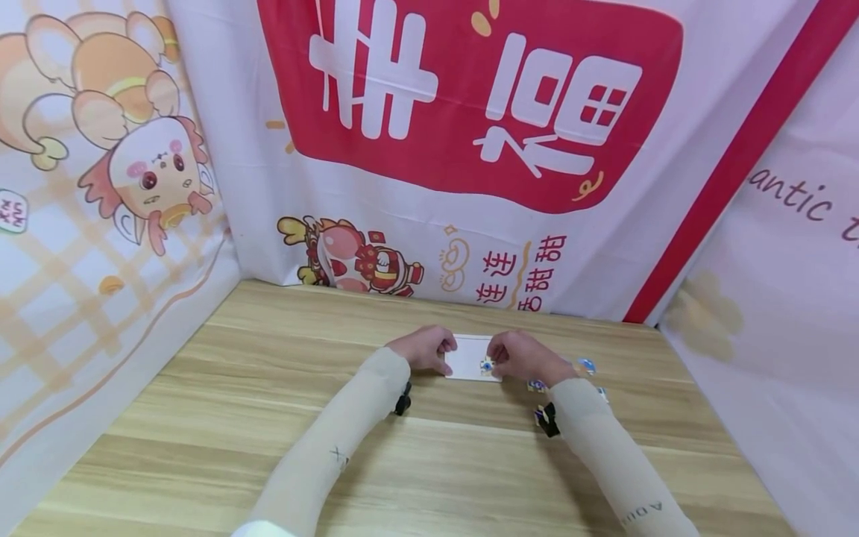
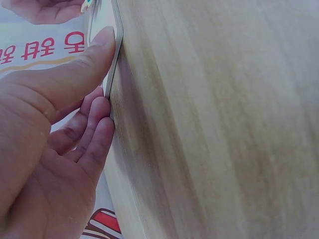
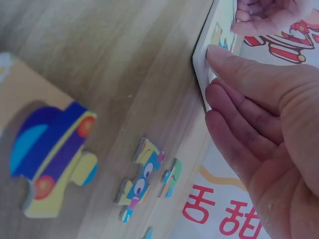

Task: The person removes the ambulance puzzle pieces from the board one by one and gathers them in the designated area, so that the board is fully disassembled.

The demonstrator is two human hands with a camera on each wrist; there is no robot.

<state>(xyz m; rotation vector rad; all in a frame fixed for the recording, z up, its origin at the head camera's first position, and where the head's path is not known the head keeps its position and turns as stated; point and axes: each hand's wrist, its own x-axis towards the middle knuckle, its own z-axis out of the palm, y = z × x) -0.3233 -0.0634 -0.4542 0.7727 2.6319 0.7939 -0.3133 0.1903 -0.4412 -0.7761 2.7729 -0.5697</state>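
A small white puzzle board [image 1: 467, 356] with a raised rim lies on the wooden table. My left hand [image 1: 428, 348] holds the board's left edge. In the left wrist view, the left thumb [image 2: 103, 42] lies over the rim with the other fingers bent against the outer side. On the board's right part is a colourful puzzle piece [image 1: 487, 365], pinched by my right hand [image 1: 520, 355]. The right thumb [image 3: 219, 55] partly covers this piece in the right wrist view, and the other fingers bend beside the board's edge.
Several loose puzzle pieces lie right of the board, partly under the right forearm. Among them are a blue-and-yellow piece [image 3: 55, 159], one with cartoon eyes [image 3: 142, 180] and a green one [image 3: 171, 178]. Printed cloth [image 1: 429, 224] hangs behind the wooden table [image 1: 268, 358].
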